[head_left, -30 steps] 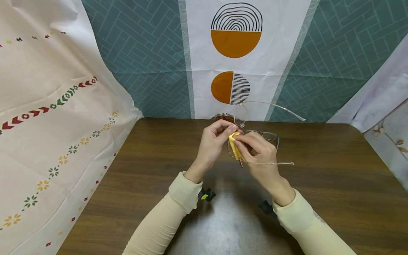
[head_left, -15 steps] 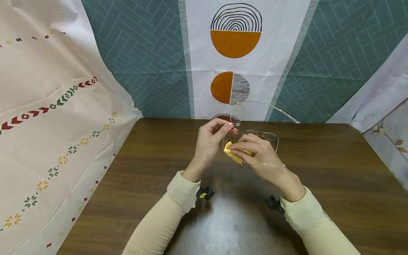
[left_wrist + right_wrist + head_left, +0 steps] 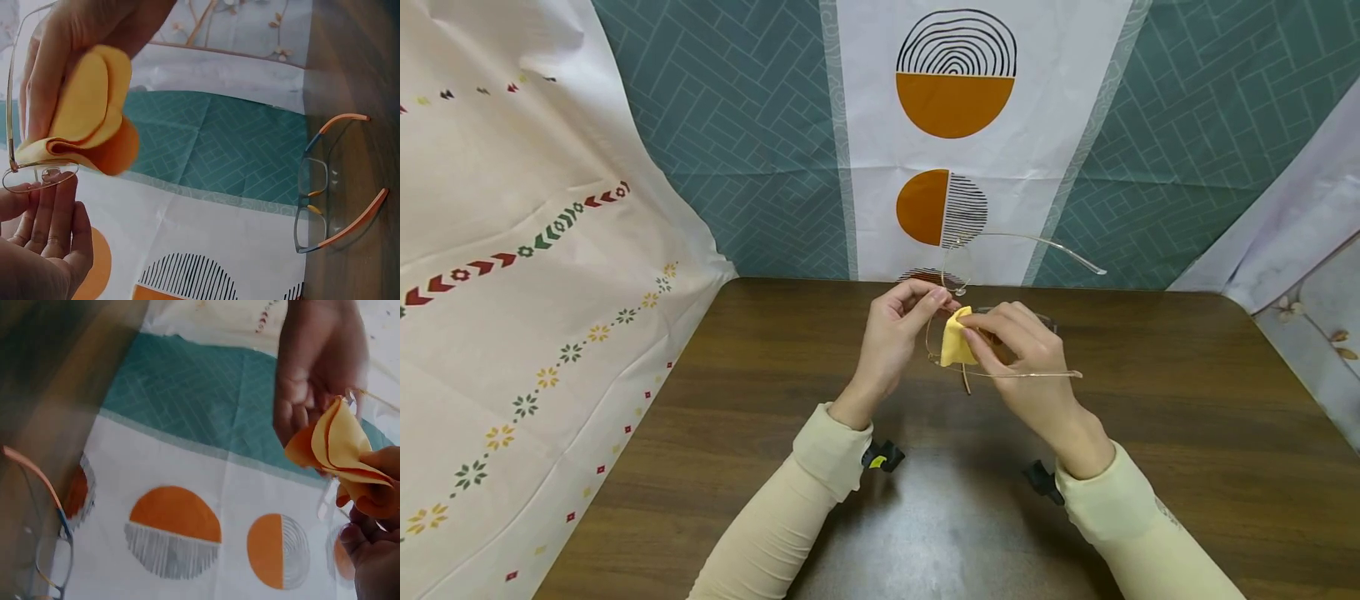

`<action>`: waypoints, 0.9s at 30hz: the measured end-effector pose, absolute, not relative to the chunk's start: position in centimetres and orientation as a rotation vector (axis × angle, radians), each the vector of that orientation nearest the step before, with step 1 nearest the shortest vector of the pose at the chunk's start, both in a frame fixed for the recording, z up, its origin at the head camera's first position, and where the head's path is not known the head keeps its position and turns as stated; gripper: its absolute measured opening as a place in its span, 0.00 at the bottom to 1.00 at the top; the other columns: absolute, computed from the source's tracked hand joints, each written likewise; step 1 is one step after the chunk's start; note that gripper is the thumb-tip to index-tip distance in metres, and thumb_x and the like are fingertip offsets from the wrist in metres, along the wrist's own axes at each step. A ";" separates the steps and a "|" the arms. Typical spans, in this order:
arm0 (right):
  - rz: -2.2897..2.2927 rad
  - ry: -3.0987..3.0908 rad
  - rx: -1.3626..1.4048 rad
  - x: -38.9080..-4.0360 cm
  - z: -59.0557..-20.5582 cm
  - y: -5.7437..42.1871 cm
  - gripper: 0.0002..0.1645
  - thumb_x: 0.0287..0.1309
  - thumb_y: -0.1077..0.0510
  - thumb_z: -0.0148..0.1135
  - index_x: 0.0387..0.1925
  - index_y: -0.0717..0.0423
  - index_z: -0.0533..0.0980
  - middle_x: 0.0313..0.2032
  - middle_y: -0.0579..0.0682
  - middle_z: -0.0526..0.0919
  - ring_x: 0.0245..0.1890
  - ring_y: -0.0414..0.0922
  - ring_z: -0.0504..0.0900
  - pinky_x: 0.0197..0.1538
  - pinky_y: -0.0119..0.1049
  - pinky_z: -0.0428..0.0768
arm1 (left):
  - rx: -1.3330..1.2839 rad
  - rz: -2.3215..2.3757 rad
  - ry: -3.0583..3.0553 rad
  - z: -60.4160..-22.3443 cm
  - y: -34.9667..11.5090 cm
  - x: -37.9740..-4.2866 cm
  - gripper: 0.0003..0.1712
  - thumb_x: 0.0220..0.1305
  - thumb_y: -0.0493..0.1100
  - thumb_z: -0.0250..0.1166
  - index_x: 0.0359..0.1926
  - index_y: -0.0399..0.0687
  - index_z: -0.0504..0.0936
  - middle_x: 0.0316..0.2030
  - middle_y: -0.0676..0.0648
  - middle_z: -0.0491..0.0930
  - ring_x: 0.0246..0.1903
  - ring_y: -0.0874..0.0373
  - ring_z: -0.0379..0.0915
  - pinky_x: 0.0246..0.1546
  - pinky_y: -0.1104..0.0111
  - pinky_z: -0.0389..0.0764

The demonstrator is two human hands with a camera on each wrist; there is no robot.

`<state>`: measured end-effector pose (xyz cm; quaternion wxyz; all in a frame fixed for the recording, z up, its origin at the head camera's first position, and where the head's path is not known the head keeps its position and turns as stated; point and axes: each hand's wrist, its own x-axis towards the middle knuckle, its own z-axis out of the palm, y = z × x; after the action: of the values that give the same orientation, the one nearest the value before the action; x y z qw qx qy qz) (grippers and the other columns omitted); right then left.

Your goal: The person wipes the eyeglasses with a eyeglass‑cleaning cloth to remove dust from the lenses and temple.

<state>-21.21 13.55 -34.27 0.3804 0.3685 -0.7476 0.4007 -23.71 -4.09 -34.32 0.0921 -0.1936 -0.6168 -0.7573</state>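
My left hand point(image 3: 887, 337) pinches thin gold-rimmed eyeglasses point(image 3: 1060, 247) near the middle of the frame, raised above the table. The glasses are turned so that their two temples point right, one above the other. With thumb and fingers my right hand point(image 3: 1033, 354) pinches a folded yellow cleaning cloth point(image 3: 957, 342) against the lower lens. Much of that lens is hidden behind the cloth. In the left wrist view the cloth point(image 3: 90, 100) hangs in loose folds beside the rim, over the left fingertips point(image 3: 65, 187).
A second pair of eyeglasses point(image 3: 359, 224), with dark frame and orange-tipped temples, rests on the wooden table point(image 3: 737, 400) behind the right hand. A patterned curtain point(image 3: 760, 167) rises at the table's far edge; a cream floral cloth point(image 3: 550, 333) hangs at left.
The right hand with the cloth dips and swings left along the lower lens, then comes back up and slightly right. Left hand and glasses have shifted slightly left.
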 end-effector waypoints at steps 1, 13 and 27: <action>1.006 -1.912 0.944 -21.2 -34.4 13.3 0.14 0.51 0.76 0.76 0.40 0.65 0.86 0.30 0.51 0.84 0.30 0.43 0.73 0.32 0.28 0.67 | -0.576 -2.248 -1.841 -34.3 -4.0 -23.7 0.11 0.76 0.34 0.61 0.47 0.25 0.82 0.38 0.47 0.86 0.40 0.59 0.83 0.54 0.55 0.83; 1.109 -1.967 0.966 -21.0 -35.1 12.5 0.15 0.50 0.75 0.77 0.40 0.62 0.88 0.31 0.48 0.84 0.32 0.43 0.75 0.35 0.29 0.69 | -0.603 -2.278 -1.781 -34.4 -3.6 -23.4 0.09 0.75 0.32 0.61 0.46 0.24 0.81 0.37 0.43 0.86 0.39 0.58 0.84 0.45 0.68 0.85; 1.250 -2.077 0.989 -20.9 -33.7 14.7 0.14 0.53 0.75 0.75 0.39 0.57 0.88 0.33 0.46 0.85 0.33 0.40 0.76 0.35 0.28 0.73 | -0.562 -2.279 -1.733 -34.4 -4.1 -23.8 0.09 0.75 0.33 0.62 0.44 0.27 0.82 0.34 0.52 0.87 0.38 0.57 0.85 0.52 0.58 0.85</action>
<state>-20.91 14.67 -33.66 0.2589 0.3651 -0.7662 0.4611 -23.77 -4.06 -34.40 0.1115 -0.1914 -0.5903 -0.7762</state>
